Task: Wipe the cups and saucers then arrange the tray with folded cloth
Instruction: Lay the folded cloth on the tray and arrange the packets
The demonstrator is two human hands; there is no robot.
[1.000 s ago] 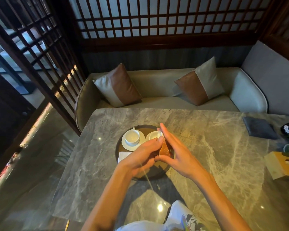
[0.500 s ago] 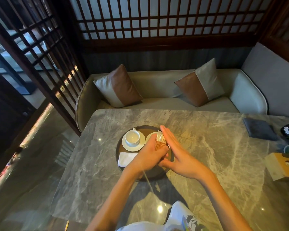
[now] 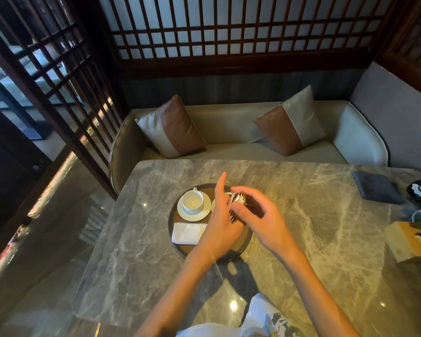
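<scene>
Fingers (image 3: 246, 190) of the right hand (image 3: 260, 215) are curled, together with the thumb, around a small pale striped thing (image 3: 237, 200), which is too blurred to name. The left hand (image 3: 219, 222) lies against this thing from the left with its index finger straight and pointing away; I cannot tell if its other fingers grasp it, because they are hidden. Both hands are above the right part of the tray. A long beige upholstered sofa (image 3: 229, 132) stands behind the grey marble desk (image 3: 301, 239) and carries two brown-and-grey cushions (image 3: 173, 127). On the desk sits a round dark tray (image 3: 172, 222). Well apart on the right are a wooden tissue box (image 3: 408, 242) and a dark blue square mat (image 3: 377, 188). In the near left part of the tray lies a folded white cloth (image 3: 187, 233). Behind it a white round saucer (image 3: 201, 215) carries an upright white cup (image 3: 192, 201). The edge of a second white saucer (image 3: 213, 205) shows just beside the left hand.
</scene>
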